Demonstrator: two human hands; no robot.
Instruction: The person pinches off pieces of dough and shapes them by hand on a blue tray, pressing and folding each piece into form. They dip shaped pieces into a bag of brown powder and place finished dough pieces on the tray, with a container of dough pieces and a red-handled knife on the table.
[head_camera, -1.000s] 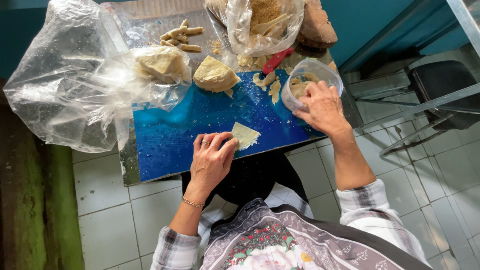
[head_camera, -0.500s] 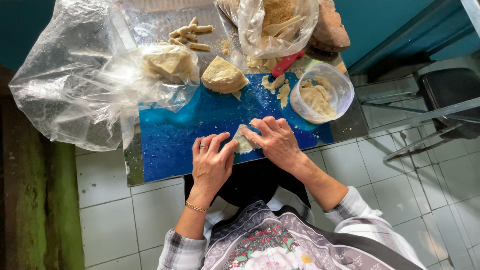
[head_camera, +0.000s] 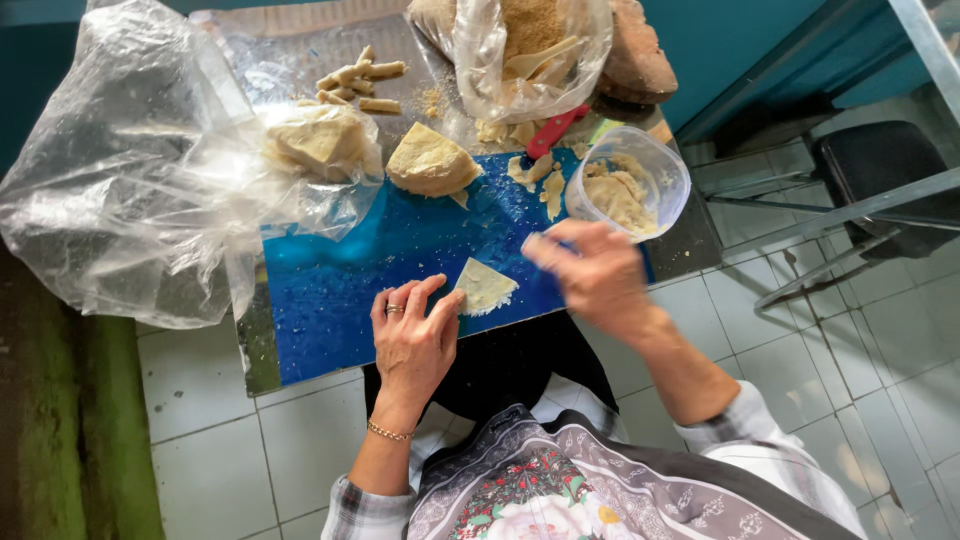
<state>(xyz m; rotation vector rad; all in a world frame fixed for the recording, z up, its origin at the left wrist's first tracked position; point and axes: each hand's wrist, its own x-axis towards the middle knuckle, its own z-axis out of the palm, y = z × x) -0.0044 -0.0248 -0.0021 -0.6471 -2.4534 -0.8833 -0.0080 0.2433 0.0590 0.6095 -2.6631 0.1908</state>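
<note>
My left hand (head_camera: 412, 338) rests on the blue board (head_camera: 330, 290), its fingertips pressing the left edge of a flat pale triangle of dough (head_camera: 484, 287). My right hand (head_camera: 588, 272) is blurred with motion, hovering just right of the triangle and below a clear plastic tub (head_camera: 628, 182) of pale filling; whether it holds anything is unclear. A lump of dough (head_camera: 430, 160) sits further back on the board.
A large crumpled clear plastic bag (head_camera: 140, 180) with a dough piece (head_camera: 320, 140) lies left. Rolled sticks (head_camera: 355, 85) lie at the back, next to a bag of crumbs (head_camera: 525, 45) and a red-handled tool (head_camera: 555, 130). A dark chair (head_camera: 880, 180) stands right on the tiled floor.
My right hand went from the tub to the dough triangle, then lifted away to the right. The left hand stayed on the triangle.
</note>
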